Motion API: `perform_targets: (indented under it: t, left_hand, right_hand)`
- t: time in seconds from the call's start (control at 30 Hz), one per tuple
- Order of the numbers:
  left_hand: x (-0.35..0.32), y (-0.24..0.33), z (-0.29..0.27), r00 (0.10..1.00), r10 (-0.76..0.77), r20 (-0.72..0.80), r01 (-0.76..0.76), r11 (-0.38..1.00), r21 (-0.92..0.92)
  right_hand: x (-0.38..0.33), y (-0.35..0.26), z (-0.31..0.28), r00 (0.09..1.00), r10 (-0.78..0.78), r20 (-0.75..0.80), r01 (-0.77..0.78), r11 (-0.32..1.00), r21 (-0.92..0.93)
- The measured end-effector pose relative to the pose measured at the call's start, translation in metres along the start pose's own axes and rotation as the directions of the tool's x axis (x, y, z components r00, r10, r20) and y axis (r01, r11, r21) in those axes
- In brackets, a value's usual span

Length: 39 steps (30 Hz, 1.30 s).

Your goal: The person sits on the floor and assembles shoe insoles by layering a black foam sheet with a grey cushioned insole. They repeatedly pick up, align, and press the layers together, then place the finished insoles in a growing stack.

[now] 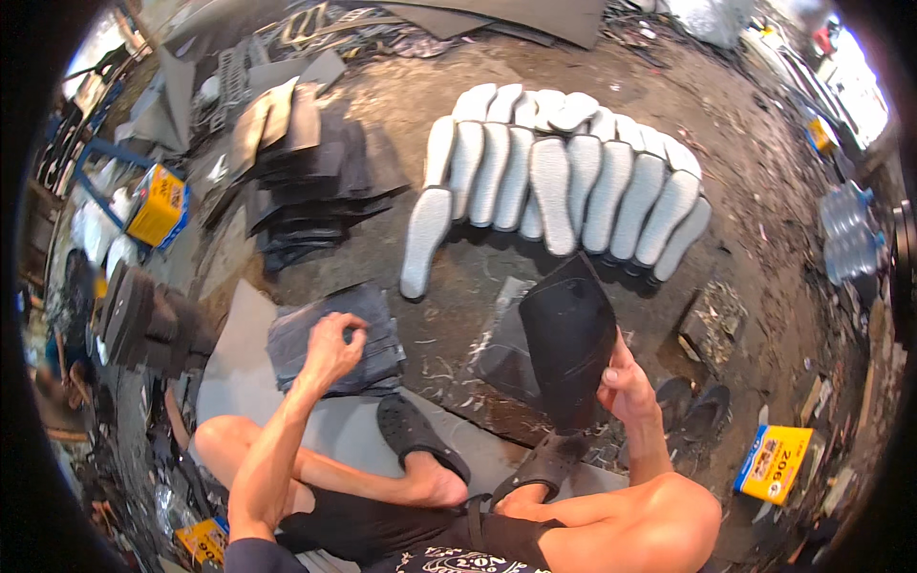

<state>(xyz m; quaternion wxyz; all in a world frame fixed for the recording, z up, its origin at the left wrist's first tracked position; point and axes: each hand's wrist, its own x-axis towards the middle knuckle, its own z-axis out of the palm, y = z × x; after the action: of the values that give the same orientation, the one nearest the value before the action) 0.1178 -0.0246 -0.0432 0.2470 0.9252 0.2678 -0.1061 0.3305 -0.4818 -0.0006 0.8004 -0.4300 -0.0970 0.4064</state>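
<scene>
My right hand (628, 378) grips a black sheet (571, 334) by its right edge, holding it up at a tilt. Faint curved lines run over that sheet's face. Behind and below it, another dark sheet (506, 355) lies near the ground. My left hand (334, 346) is over a stack of dark sheets (373, 334), its fingers curled in toward the thumb. What those fingers hold, if anything, is too small to make out. Rows of pale, textured shoe soles (549, 181) with dark edges lie overlapped on the ground ahead.
A taller pile of dark and brown sheets (315, 181) stands at the far left. Yellow-blue boxes (776, 463) sit at the sides, and clear plastic bottles (848, 234) stand at right. A grey mat (229, 353) lies beneath my left side. Dark sandals (707, 411) rest at right.
</scene>
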Motion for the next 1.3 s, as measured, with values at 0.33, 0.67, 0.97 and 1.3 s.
perform_targets:
  t: [0.33, 0.67, 0.97, 1.3]
  left_hand:
    - [-0.012, 0.211, 0.117, 0.744, 0.491, 0.453, 0.287, 0.377, -0.881]
    - [0.03, 0.212, 0.098, 0.591, 0.606, 0.533, 0.509, 0.232, -0.829]
    - [0.012, 0.247, 0.171, 0.606, 0.333, 0.722, 0.743, 0.087, -0.664]
    - [0.052, 0.207, 0.111, 0.858, 0.485, -0.172, -0.412, 0.449, -0.793]
  right_hand:
    - [-0.017, -0.013, -0.021, 0.939, -0.047, -0.342, 0.133, 0.964, 0.232]
    - [-0.043, -0.022, -0.127, 0.882, -0.176, -0.438, 0.256, 0.958, 0.13]
    - [-0.052, -0.023, -0.119, 0.952, -0.227, -0.207, 0.263, 0.95, 0.17]
    - [-0.056, -0.046, -0.135, 0.868, -0.464, -0.177, 0.105, 0.519, -0.848]
